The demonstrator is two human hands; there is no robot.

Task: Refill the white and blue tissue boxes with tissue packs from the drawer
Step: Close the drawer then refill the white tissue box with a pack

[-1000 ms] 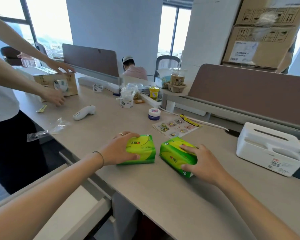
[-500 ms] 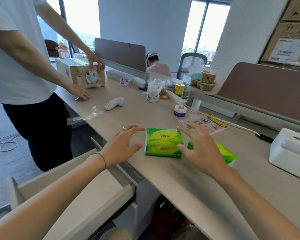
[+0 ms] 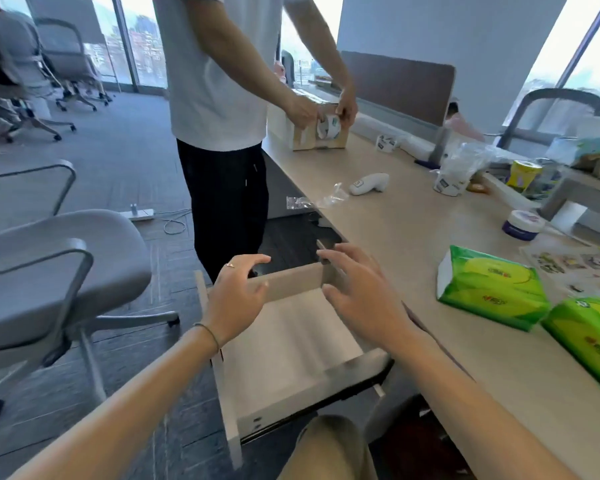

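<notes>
Two green tissue packs lie on the desk at the right: one [image 3: 489, 292] flat near the desk edge, the other [image 3: 589, 334] partly cut off by the frame. The drawer [image 3: 291, 344] under the desk stands pulled out, and its white inside looks bare. My left hand [image 3: 238, 296] hovers open over the drawer's far wall. My right hand [image 3: 359, 292] is open too, just right of it above the drawer's inner corner. Neither hand holds anything. The white and blue tissue boxes are out of view.
A person in a white shirt [image 3: 219, 81] stands just past the drawer, handling a cardboard box [image 3: 317, 133]. A grey office chair [image 3: 49, 271] is at my left. On the desk [image 3: 413, 237] lie a white thermometer [image 3: 368, 183], plastic wrap, a blue-lidded jar [image 3: 522, 225] and cups.
Both hands have left the green packs on the desk and moved left and down over the open drawer. My view has swung left, so the white tissue box dropped out of sight.
</notes>
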